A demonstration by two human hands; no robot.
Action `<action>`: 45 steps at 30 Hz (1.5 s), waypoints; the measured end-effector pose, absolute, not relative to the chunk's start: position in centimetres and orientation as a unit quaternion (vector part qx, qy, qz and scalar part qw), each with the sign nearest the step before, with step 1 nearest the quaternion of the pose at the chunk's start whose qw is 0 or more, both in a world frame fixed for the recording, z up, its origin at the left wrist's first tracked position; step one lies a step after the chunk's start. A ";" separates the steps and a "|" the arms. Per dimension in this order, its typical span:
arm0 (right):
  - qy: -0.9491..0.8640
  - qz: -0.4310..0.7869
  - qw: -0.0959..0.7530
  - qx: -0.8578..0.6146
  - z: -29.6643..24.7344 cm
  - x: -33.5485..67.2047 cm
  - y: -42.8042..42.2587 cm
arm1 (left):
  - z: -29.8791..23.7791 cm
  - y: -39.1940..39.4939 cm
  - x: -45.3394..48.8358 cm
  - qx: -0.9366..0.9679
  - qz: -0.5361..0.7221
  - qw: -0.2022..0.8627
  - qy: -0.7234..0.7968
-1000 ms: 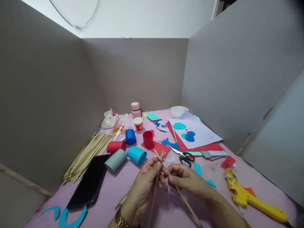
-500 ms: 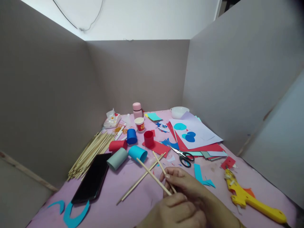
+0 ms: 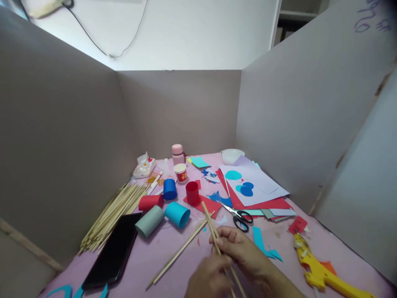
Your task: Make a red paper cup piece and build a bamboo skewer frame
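My right hand (image 3: pixel 242 252) is closed around two thin wooden sticks (image 3: pixel 211 221) that point up and away from me. My left hand (image 3: pixel 209 279) sits low at the frame's bottom edge, fingers curled against the same sticks just below the right hand. A third loose stick (image 3: pixel 180 252) lies on the pink table (image 3: pixel 173 281), slanting from lower left toward the held pair. Black-handled scissors (image 3: pixel 238 215) lie just beyond my right hand.
A bundle of sticks (image 3: pixel 111 215) and a black phone (image 3: pixel 113 252) lie at the left. Paper tubes in red (image 3: pixel 151 202), grey (image 3: pixel 149 220), blue (image 3: pixel 177 214) stand mid-table. Coloured paper sheets (image 3: pixel 257 186) are at the right, a yellow glue gun (image 3: pixel 322 273) at lower right. Grey partitions enclose the table.
One stick was laid down on the table at the left. The two held sticks swung from crossed to nearly parallel, and both hands dropped lower in view.
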State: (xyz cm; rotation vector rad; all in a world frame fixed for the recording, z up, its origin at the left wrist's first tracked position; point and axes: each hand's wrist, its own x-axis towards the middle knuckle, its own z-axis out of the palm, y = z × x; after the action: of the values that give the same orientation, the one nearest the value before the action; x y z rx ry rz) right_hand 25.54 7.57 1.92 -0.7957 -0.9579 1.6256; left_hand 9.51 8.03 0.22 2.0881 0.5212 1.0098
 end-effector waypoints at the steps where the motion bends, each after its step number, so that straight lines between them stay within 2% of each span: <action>1: -0.404 0.671 0.526 -0.331 2.0 25.5 7.6 | 0.6 8.2 9.3 0.787 0.433 0.366 0.241; 4: -0.434 0.649 0.527 -0.338 2.2 25.2 7.4 | 2.6 8.5 9.6 0.626 0.570 0.383 0.370; 8: -0.482 0.620 0.510 -0.352 2.4 25.0 7.1 | 4.8 9.3 11.1 0.581 0.483 0.537 0.376; 10: -0.505 0.594 0.509 -0.364 2.5 25.0 6.9 | 5.4 9.6 11.4 0.589 0.456 0.554 0.372; 21: -0.649 0.382 0.491 -0.438 3.5 25.8 6.3 | 8.2 10.3 10.5 0.730 0.401 0.419 0.360; 24: -0.670 0.338 0.489 -0.445 3.5 25.9 6.4 | 7.7 10.7 10.3 0.735 0.400 0.421 0.350; 29: -0.671 0.362 0.473 -0.441 3.0 25.7 6.7 | 6.2 10.7 10.4 0.701 0.435 0.437 0.359; 35: -0.655 0.387 0.463 -0.454 2.7 25.9 6.9 | 6.4 10.6 9.9 0.697 0.472 0.396 0.366; 41: -0.519 0.410 0.558 -0.502 2.1 27.1 7.7 | 6.3 10.6 9.3 0.709 0.480 0.360 0.371; 45: -0.487 0.397 0.586 -0.511 1.9 27.9 8.2 | 5.7 10.3 9.2 0.717 0.476 0.356 0.365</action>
State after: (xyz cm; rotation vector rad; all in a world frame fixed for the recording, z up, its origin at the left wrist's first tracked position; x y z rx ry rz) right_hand 27.93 8.18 1.93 -1.1912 -1.1359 0.9261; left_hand 9.25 10.30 5.71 1.8510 0.9437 1.2287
